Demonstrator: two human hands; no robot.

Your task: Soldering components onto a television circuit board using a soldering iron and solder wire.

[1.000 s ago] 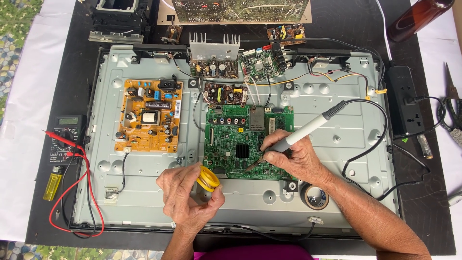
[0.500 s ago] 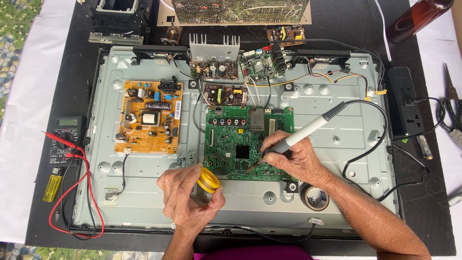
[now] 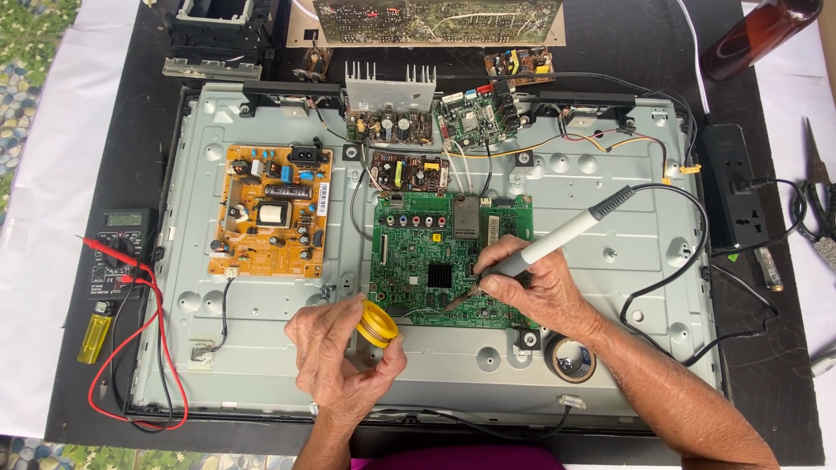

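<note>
Below, two hands, left hand (image 3: 335, 357) gripping one yellow spool (image 3: 379, 323), right hand (image 3: 531, 287) one soldering iron (image 3: 557, 239)

Multimeter (image 3: 119, 252) at left edge of black mat: dark body, small rectangular grey-green screen (image 3: 123, 219) at its top, upright, red leads lying over lower part. White rectangular label (image 3: 323, 199) on right edge of orange power board (image 3: 268, 211), narrow, standing vertical. Second white narrow label (image 3: 494, 230) on green main board (image 3: 448, 257), beside metal shield. No packages, no signs.
</note>
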